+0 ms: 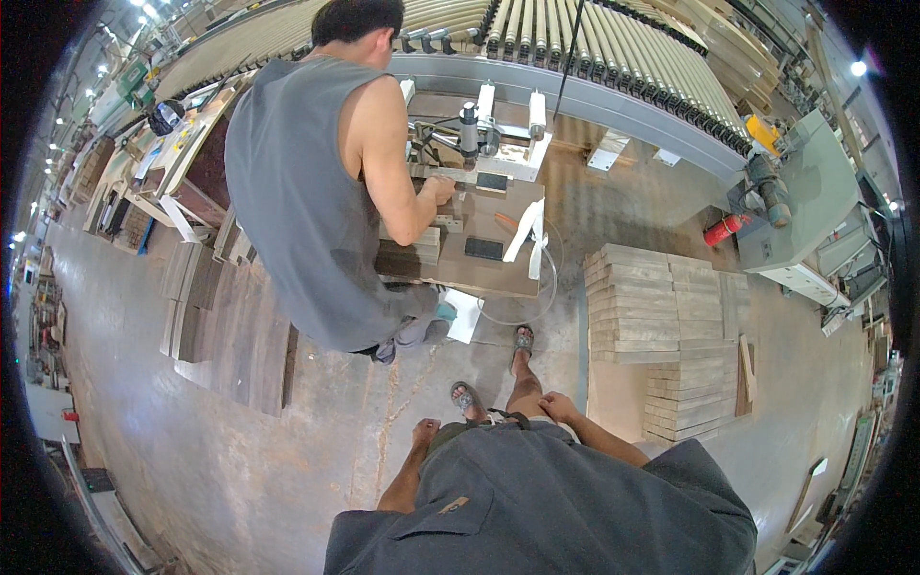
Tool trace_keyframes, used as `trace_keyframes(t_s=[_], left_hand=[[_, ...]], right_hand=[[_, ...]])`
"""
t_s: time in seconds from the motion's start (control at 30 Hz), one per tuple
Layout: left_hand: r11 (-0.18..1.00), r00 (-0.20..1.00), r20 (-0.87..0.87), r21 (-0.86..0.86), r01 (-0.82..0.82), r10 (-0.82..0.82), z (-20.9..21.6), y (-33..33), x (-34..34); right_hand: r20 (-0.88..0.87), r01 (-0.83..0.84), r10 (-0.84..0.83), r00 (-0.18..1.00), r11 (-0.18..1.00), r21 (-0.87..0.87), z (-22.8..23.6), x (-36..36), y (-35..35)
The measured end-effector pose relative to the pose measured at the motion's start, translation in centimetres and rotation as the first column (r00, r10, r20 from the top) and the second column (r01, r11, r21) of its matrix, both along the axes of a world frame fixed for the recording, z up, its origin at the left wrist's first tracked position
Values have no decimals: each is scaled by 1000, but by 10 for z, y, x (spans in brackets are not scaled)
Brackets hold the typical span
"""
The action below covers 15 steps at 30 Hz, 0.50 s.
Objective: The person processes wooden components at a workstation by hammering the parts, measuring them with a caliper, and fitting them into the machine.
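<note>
My left hand (425, 433) hangs beside my left thigh, its fingers loosely curled with nothing visible in them. Against the bare right thigh rests my right hand (558, 406), fingers bent and no object showing. Ahead of me a co-worker in a grey sleeveless shirt (297, 201) leans over a brown worktable (508, 273). The co-worker's hand (439, 190) is at small wooden blocks (448, 223) there. A short stack of wood strips (414, 251) lies by that person's elbow. Two dark flat rectangular objects, one a black slab (484, 248), lie on the tabletop.
Stacked wooden boards (632, 302) stand on the floor to my right; more long planks (240, 326) lie at left. A clear hose (548, 307) loops off the table's edge. Behind it runs a roller conveyor (594, 48). A red fire extinguisher (724, 229) sits near a green-grey machine (810, 192).
</note>
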<state>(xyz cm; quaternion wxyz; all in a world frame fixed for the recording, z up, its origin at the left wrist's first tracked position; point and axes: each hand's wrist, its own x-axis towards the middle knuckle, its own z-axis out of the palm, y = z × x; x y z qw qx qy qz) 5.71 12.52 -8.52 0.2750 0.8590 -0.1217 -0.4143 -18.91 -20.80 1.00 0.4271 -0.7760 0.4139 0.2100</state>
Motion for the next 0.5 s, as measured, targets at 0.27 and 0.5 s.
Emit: trace_keyframes(t_s=[0.27,0.5], left_hand=[[999,1000,-10,33,25,-24,-8,0,1],[997,998,-56,67,-25,29,-6,0,1]], right_hand=[[-24,-40,40,999,999,8,11,3,-1],[-37,-12,13,999,999,33,14,5,-1]])
